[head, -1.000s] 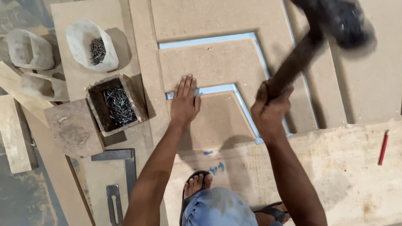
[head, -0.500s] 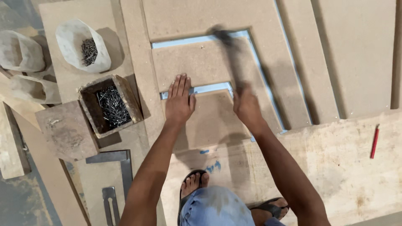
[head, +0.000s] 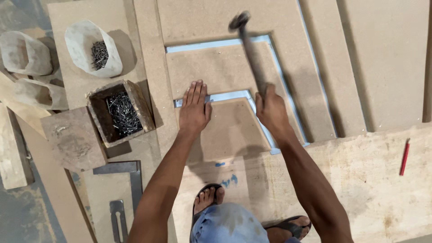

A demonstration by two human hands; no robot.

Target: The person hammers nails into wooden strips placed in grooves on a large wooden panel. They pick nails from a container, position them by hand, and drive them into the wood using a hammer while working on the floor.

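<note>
Two hands at work on a board.
Left hand (head: 194, 109) presses flat, fingers spread, on the board (head: 225, 72); right hand (head: 269, 108) grips the hammer (head: 249, 49) closed, its head far.

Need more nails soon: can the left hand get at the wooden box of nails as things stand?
Probably yes. The left hand lies flat and empty on the board; the open-topped wooden box of nails sits just to its left, nothing between them.
</note>
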